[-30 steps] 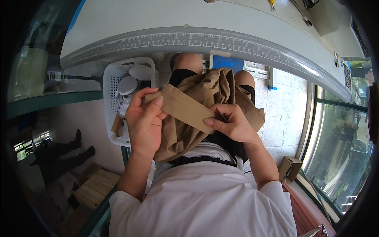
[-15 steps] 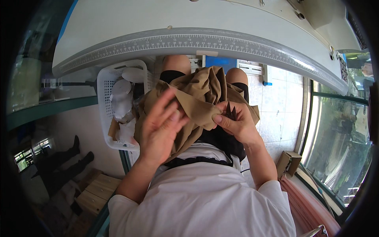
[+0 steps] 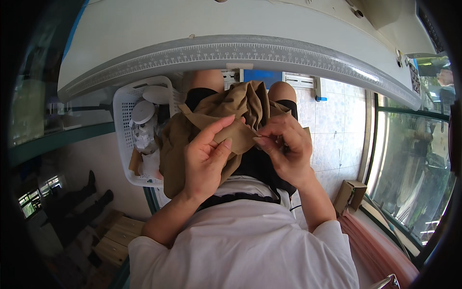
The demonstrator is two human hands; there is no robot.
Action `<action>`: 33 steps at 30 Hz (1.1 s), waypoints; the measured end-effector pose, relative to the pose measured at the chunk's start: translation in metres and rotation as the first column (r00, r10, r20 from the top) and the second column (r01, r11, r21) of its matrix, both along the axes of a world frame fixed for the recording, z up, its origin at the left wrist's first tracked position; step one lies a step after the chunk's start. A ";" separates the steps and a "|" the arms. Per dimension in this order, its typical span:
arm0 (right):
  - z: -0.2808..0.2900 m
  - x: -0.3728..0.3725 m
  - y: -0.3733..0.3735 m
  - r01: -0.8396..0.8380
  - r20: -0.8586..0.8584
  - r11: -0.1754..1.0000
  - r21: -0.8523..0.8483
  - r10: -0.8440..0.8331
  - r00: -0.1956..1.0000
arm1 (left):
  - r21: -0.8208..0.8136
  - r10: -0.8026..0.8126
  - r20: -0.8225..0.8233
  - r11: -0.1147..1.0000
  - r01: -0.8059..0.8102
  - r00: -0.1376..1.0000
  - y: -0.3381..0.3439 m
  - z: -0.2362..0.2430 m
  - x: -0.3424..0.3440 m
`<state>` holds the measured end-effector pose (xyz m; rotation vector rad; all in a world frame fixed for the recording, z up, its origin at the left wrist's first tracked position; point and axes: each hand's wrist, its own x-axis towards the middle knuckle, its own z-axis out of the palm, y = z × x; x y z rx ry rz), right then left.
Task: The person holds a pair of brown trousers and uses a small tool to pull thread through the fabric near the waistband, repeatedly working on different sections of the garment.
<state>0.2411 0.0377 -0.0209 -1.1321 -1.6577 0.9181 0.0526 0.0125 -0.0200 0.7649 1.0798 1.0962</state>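
Observation:
Brown cloth [image 3: 240,103] lies bunched over my lap, with one flap lifted toward me. My left hand [image 3: 206,156] is closed on this flap, the thumb in front and the fingers along its edge. At the flap's right corner, my right hand [image 3: 288,149] is closed, thumb and forefinger tips pressed together. Whether they pinch the cloth's edge or a thread is too small to tell. The dark pointed thread snips, seen in this hand a moment earlier, are now mostly hidden in its curled fingers.
Ahead is a white table [image 3: 144,24] with a grey ruler-marked edge [image 3: 240,50] above my knees. A white plastic basket [image 3: 124,144] holding clear and white items stands to the left. A cardboard box [image 3: 350,195] and pink fabric [image 3: 375,241] are at right, by a window [image 3: 409,168].
My left hand has come to the flap and taken hold of it. My right fingers have turned over and pinch at its corner; the snips' blades no longer stick up. The view has shifted slightly.

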 end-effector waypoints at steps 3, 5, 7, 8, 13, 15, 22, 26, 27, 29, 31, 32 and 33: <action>-0.011 -0.014 0.010 0.006 0.117 0.986 0.168 -0.026 0.993 | 0.000 -0.029 -0.073 1.000 0.029 0.997 -0.002 -0.004 -0.002; -0.019 -0.016 0.015 -0.026 0.153 0.975 0.220 -0.008 0.988 | -0.016 -0.014 -0.073 1.000 0.013 0.997 -0.003 0.000 0.000; -0.021 -0.018 0.017 -0.054 0.205 0.966 0.253 0.001 0.979 | -0.024 -0.019 -0.097 1.000 0.017 0.995 -0.004 -0.002 0.000; -0.019 -0.018 0.018 -0.066 0.239 0.963 0.260 0.002 0.971 | -0.028 -0.027 -0.113 0.999 0.024 0.993 -0.004 -0.003 -0.001; -0.008 0.018 0.021 0.411 -0.287 0.869 -0.277 -0.483 0.827 | -0.086 0.023 0.142 0.996 -0.011 0.990 0.005 0.012 -0.005; -0.006 0.053 0.021 0.296 -0.285 0.883 -0.365 -0.409 0.867 | -0.069 0.048 0.254 0.997 -0.031 0.966 0.008 0.014 -0.006; -0.010 0.013 -0.006 0.152 0.033 0.987 0.050 -0.154 0.988 | -0.021 0.057 0.282 0.998 -0.053 0.958 0.012 0.010 0.005; -0.014 -0.007 -0.007 0.158 0.063 0.972 0.173 -0.171 0.983 | -0.021 0.025 0.273 1.000 -0.020 0.962 0.012 0.013 0.006; -0.014 -0.010 -0.005 0.161 0.074 0.966 0.201 -0.179 0.981 | -0.021 0.024 0.271 1.000 -0.020 0.962 0.012 0.014 0.006; -0.015 -0.013 -0.003 0.176 0.078 0.962 0.211 -0.196 0.978 | -0.014 0.028 0.275 1.000 -0.025 0.961 0.011 0.013 0.006; -0.017 -0.013 -0.003 0.187 0.083 0.960 0.210 -0.208 0.975 | 0.000 0.031 0.288 0.999 -0.032 0.957 0.010 0.011 0.007; -0.017 -0.014 -0.003 0.190 0.084 0.958 0.213 -0.212 0.974 | 0.005 0.019 0.277 1.000 -0.021 0.961 0.010 0.010 0.006; -0.017 -0.015 -0.003 0.194 0.085 0.957 0.216 -0.217 0.972 | 0.011 0.007 0.266 1.000 -0.010 0.964 0.009 0.010 0.004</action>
